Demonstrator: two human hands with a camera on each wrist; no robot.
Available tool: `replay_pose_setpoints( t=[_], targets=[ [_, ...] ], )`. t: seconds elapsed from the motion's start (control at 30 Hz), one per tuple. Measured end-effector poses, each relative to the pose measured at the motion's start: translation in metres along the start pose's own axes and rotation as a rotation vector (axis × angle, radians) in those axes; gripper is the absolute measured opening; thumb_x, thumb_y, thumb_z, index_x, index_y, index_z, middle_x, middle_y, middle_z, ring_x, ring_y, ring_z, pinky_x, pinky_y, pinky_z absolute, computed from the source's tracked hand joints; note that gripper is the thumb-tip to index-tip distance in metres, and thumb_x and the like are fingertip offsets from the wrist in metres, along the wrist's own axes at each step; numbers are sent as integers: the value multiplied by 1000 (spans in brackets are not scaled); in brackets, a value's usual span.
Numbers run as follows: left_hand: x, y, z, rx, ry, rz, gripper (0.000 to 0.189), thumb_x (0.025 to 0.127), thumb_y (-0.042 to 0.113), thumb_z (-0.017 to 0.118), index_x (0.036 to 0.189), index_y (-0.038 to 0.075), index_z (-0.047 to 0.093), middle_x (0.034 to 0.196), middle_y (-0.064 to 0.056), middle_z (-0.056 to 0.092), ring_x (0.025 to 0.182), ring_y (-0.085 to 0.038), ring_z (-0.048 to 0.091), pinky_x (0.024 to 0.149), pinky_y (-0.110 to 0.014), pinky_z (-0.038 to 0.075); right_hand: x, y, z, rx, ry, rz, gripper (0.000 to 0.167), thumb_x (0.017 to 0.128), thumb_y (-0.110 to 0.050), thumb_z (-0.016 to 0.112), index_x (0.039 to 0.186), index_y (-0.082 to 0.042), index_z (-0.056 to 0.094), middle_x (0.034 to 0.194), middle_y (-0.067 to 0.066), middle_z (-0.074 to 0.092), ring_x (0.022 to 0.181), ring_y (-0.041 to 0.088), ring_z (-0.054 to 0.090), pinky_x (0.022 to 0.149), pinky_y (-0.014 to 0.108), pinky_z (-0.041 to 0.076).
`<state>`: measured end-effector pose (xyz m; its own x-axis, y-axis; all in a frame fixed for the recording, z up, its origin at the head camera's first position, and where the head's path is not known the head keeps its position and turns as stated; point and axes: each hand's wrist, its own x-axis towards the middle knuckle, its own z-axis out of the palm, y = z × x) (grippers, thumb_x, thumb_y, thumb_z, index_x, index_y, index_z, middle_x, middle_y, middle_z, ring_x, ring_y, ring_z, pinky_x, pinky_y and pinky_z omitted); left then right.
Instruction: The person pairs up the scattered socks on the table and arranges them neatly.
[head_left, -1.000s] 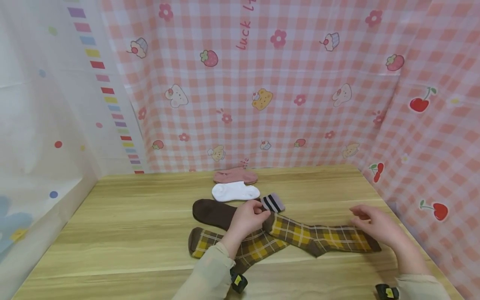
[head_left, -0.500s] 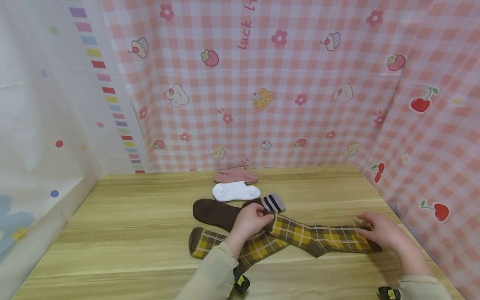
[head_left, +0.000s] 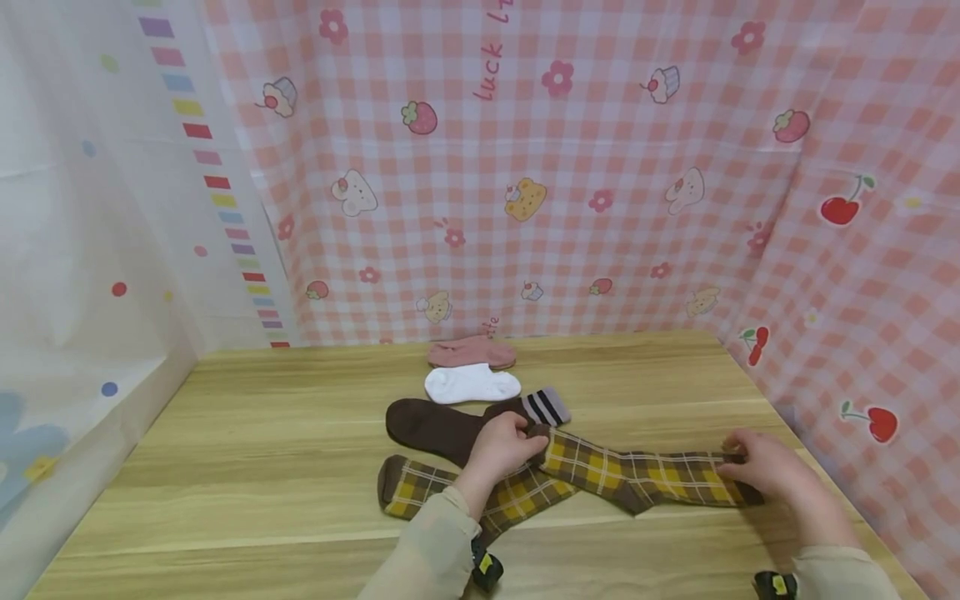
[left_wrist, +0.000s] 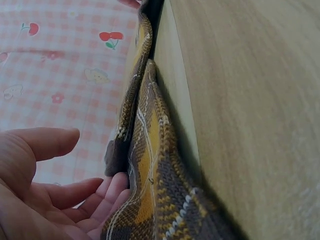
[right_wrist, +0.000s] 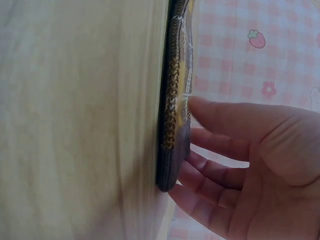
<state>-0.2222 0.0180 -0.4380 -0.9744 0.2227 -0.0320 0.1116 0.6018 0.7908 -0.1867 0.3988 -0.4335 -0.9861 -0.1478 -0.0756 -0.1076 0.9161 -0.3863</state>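
Observation:
A yellow and brown plaid sock (head_left: pixel 600 468) stretches to the right across the table, its cuff lying over a second plaid sock (head_left: pixel 517 500). My left hand (head_left: pixel 498 450) is at the cuff. In the left wrist view the thumb stands away from the fingers, and the fingertips (left_wrist: pixel 116 182) touch the dark cuff edge. At the brown toe end is my right hand (head_left: pixel 765 467). Its thumb tip and fingertips (right_wrist: pixel 187 172) rest against the sock's upper side in the right wrist view, loosely bent. The second plaid sock is partly hidden under my left forearm.
A dark brown sock (head_left: pixel 431 423) with a striped grey cuff (head_left: pixel 547 407) lies behind my left hand. Farther back are a white ankle sock (head_left: pixel 471 384) and a pink sock (head_left: pixel 472 352). Pink checked cloth (head_left: pixel 480 208) hangs behind the wooden table (head_left: pixel 247 450).
My right hand has shifted slightly right and lowered onto the toe end of the upper plaid sock. My left hand has edged slightly right and down at the cuff. The socks look unmoved.

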Motion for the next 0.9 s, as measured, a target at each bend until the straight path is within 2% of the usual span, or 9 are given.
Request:
replay_pose_setpoints(
  t=[0.13, 0.33, 0.53, 0.67, 0.8, 0.9],
  targets=[
    [2, -2, 2, 8, 19, 9, 35, 85, 21, 77, 108, -4, 69, 95, -11, 69, 85, -23, 65, 78, -39, 54, 2, -3, 1, -18, -2, 40, 29, 81, -8, 77, 97, 10, 60, 93, 24, 64, 90, 42, 61, 82, 58, 48],
    [5, -4, 4, 16, 54, 25, 20, 83, 15, 79, 96, 1, 72, 85, -5, 69, 80, -20, 64, 74, -34, 53, 1, -5, 3, -37, 23, 44, 21, 79, -4, 76, 87, 2, 57, 81, 11, 57, 75, 26, 53, 69, 45, 47],
    [6, -5, 5, -1, 74, 55, 9, 81, 9, 80, 86, 3, 74, 77, -1, 67, 71, -16, 62, 68, -30, 52, -1, -3, 3, -45, 23, 37, 17, 83, -4, 73, 83, -2, 56, 79, 8, 55, 73, 24, 50, 66, 41, 44],
    [4, -6, 6, -117, 76, 48, 4, 84, 4, 76, 83, 2, 72, 74, -2, 66, 62, -15, 63, 59, -27, 53, -4, 0, 1, 11, 50, 9, 16, 87, -6, 71, 82, -3, 56, 77, 5, 53, 72, 21, 47, 65, 38, 41],
    [2, -7, 4, -299, 62, 20, 3, 88, 0, 71, 86, -3, 70, 74, -4, 64, 59, -17, 65, 58, -28, 57, -9, 3, -4, 71, 85, -3, 16, 92, -11, 69, 82, -6, 57, 78, 2, 54, 73, 18, 46, 63, 32, 39],
    [1, -5, 2, -432, 56, -14, 4, 91, -3, 67, 91, -6, 68, 77, -6, 62, 61, -15, 63, 61, -31, 58, -11, 4, -8, 129, 88, 21, 16, 96, -13, 64, 93, 3, 62, 88, 13, 64, 83, 25, 58, 66, 32, 47]
  ],
)
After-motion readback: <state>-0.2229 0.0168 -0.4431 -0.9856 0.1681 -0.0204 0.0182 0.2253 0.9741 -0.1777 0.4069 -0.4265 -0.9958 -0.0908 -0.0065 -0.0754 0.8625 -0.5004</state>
